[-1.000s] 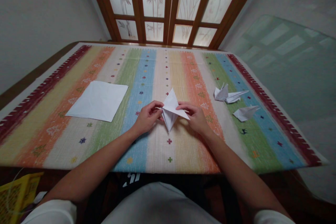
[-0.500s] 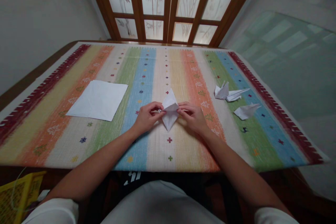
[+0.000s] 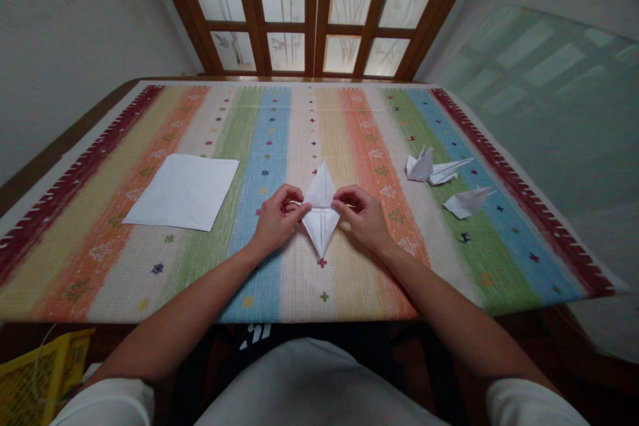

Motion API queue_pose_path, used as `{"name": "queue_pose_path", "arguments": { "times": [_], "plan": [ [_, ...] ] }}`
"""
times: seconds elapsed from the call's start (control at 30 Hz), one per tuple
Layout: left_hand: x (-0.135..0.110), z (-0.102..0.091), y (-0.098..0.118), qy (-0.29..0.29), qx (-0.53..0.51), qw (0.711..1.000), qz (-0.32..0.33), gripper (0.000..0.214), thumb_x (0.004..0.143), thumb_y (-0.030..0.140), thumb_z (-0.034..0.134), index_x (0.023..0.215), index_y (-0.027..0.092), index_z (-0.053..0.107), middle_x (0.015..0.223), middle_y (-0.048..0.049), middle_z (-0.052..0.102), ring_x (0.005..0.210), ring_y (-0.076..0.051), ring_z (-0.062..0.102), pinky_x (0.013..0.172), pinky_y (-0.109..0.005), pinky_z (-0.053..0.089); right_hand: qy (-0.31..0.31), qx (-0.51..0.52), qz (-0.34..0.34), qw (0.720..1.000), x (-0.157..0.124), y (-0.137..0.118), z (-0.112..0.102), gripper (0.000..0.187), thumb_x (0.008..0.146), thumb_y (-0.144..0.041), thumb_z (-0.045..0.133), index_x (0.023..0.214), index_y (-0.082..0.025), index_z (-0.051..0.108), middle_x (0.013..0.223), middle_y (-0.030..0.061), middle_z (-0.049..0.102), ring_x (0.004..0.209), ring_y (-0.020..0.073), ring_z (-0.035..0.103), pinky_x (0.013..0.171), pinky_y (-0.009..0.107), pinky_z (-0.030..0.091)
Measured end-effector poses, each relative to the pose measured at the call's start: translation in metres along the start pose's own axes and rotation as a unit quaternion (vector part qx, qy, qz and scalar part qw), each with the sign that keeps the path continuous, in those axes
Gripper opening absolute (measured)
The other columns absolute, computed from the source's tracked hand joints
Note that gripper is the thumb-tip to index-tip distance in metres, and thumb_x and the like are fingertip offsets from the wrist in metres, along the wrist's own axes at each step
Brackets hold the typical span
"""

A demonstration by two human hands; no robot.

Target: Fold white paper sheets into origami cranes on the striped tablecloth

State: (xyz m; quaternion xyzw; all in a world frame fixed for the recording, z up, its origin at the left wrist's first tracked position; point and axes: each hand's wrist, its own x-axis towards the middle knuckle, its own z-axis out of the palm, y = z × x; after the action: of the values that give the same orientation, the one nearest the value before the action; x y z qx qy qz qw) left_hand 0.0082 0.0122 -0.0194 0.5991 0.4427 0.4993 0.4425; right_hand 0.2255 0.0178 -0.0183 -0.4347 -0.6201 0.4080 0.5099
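A white origami paper (image 3: 321,229), folded into a long diamond with a crease across its middle, lies in front of me with its points facing away and toward me. My left hand (image 3: 280,213) pinches its left corner between thumb and fingers. On the opposite corner, my right hand (image 3: 363,214) holds the paper in a similar pinch. Both hands are close to the tablecloth.
A flat stack of white square paper (image 3: 184,192) lies to the left. Several folded paper cranes (image 3: 468,202) sit on the right. A striped tablecloth (image 3: 239,140) covers the table. Below the left edge stands a yellow plastic basket (image 3: 47,373).
The paper's upper layer, raised at the middle before, now lies flatter, so the diamond looks longer. My fingers still pinch its two side corners.
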Motion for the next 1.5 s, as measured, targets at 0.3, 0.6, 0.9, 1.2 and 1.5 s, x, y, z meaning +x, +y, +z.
{"name": "queue_pose_path", "arguments": {
  "times": [0.3,0.6,0.9,1.2,1.5],
  "plan": [
    [-0.0028,-0.0033,0.0035,-0.021,0.096,0.995,0.032,0.021,0.086,0.036,0.082,0.092,0.020,0.071,0.072,0.0028,0.064,0.055,-0.009,0.052,0.052,-0.021,0.039,0.000,-0.041,0.000,0.999,-0.0010,-0.0007,-0.0010,0.016,0.089,-0.038,0.076,0.093,-0.023,0.081,0.094,0.0069,0.081,0.081,0.0204,0.073,0.072,0.034,0.062],
    [-0.0037,-0.0018,0.0058,-0.020,0.103,0.994,0.031,0.024,0.081,0.031,0.087,0.096,0.019,0.072,0.084,0.0013,0.070,0.057,-0.008,0.052,0.055,-0.019,0.041,0.005,-0.035,-0.001,0.999,-0.0013,0.0006,-0.0001,0.013,0.085,-0.035,0.080,0.090,-0.022,0.081,0.091,0.0060,0.080,0.078,0.0191,0.072,0.069,0.032,0.061],
    [-0.0039,-0.0014,0.0046,-0.039,0.098,0.994,0.037,0.023,0.087,0.030,0.081,0.103,0.020,0.068,0.103,-0.0034,0.073,0.070,-0.010,0.067,0.062,-0.020,0.053,0.035,0.013,0.021,0.999,0.0001,0.0040,0.0010,0.032,0.080,-0.040,0.085,0.100,-0.025,0.064,0.091,0.0019,0.071,0.078,0.0176,0.069,0.061,0.026,0.056],
    [-0.0022,-0.0011,-0.0027,-0.043,0.023,0.999,0.017,0.019,0.095,0.032,0.069,0.110,0.020,0.067,0.110,-0.0067,0.074,0.074,-0.013,0.075,0.065,-0.023,0.063,-0.022,0.013,-0.001,1.000,-0.0029,0.0010,0.0010,0.026,0.087,-0.045,0.079,0.098,-0.026,0.066,0.103,0.0039,0.067,0.089,0.0193,0.067,0.064,0.027,0.057],
    [-0.0012,-0.0054,0.0050,-0.030,-0.002,0.999,0.025,0.031,0.101,0.041,0.060,0.094,0.016,0.077,0.115,-0.0125,0.073,0.087,-0.018,0.072,0.067,-0.028,0.064,-0.033,0.068,0.024,0.997,0.0003,0.0001,-0.0031,0.049,0.086,-0.074,0.072,0.098,-0.026,0.068,0.107,0.0068,0.070,0.087,0.0207,0.066,0.066,0.029,0.058]
  ]
}}
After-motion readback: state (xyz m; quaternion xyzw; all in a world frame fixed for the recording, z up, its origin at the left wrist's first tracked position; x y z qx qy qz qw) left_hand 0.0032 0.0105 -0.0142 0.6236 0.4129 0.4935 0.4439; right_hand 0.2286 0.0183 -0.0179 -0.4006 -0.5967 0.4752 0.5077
